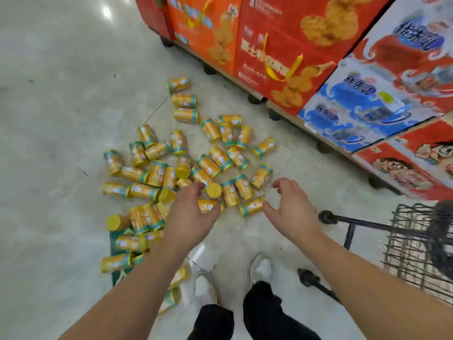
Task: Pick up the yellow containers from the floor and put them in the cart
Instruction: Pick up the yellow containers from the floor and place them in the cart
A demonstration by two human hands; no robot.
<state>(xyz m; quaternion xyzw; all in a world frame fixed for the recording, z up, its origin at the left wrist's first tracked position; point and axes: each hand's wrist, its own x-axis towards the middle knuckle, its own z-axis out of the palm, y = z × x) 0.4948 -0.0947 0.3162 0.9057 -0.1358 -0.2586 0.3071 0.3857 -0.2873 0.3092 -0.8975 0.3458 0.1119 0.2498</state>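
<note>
Yellow containers (213, 165) lie scattered on the floor (61, 94), from centre out to 9 o'clock and up toward 12. Both hands reach down, empty: left hand (193, 212) hangs loose over the pile's near edge, right hand (291, 207) has thumb and fingers apart, just beside the nearest container (251, 206). Cart (411, 244) stands at 3–4 o'clock, no containers visible in it. Best move, I judge: each hand takes a loose outer one round its middle, not the stacked ones, which may roll. Then swing right to the cart.

Stacked red boxes (269, 45), white shoes (262, 268)
</note>
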